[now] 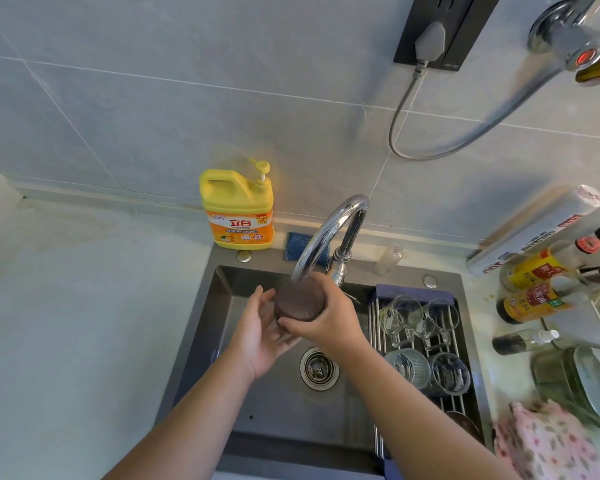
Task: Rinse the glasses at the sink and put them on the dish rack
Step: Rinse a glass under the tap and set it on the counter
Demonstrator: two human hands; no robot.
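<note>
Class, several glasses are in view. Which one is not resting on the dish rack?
The dark glass gripped by the right hand under the faucet; the others sit on the dish rack.

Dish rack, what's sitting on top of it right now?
The dish rack holds four clear glasses, two at the back and two in front. A dark round thing lies nearer. The right arm covers the rack's near left corner.

I see a matt dark metal sink [274,410] under a glossy chrome faucet [329,230]. The dish rack [374,323] is smooth steel bars.
</note>
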